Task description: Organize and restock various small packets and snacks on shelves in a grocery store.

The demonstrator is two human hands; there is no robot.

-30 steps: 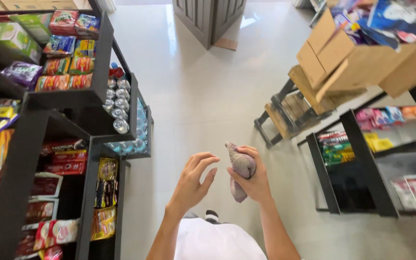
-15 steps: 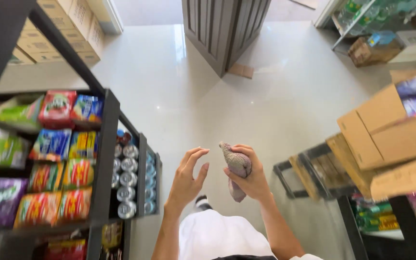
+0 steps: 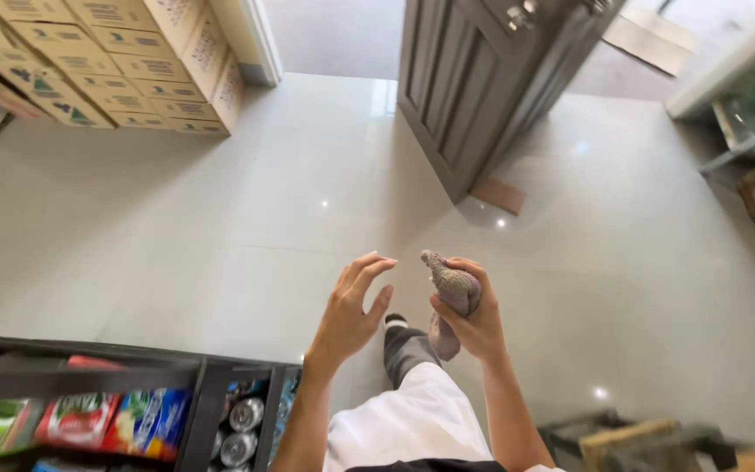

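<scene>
My right hand (image 3: 474, 319) grips a bunched grey cloth (image 3: 453, 287), held upright in front of my chest with one end poking up and the other hanging below the fist. My left hand (image 3: 351, 306) is raised just left of it, fingers spread and slightly curled, holding nothing and not touching the cloth. Below the hands I see my white top and one grey-trousered leg with a dark shoe (image 3: 396, 321) on the pale tiled floor.
A black shelf rack (image 3: 203, 385) with snack packets and cans stands at the lower left. Stacked cardboard boxes (image 3: 107, 61) sit at the far left. A grey open door (image 3: 482, 87) lies ahead. A wooden-topped frame (image 3: 631, 437) shows at the lower right.
The view has swung forward and up: the shelves slid down and left, the right-hand boxes left the frame, the door came closer. Both hands keep the same pose.
</scene>
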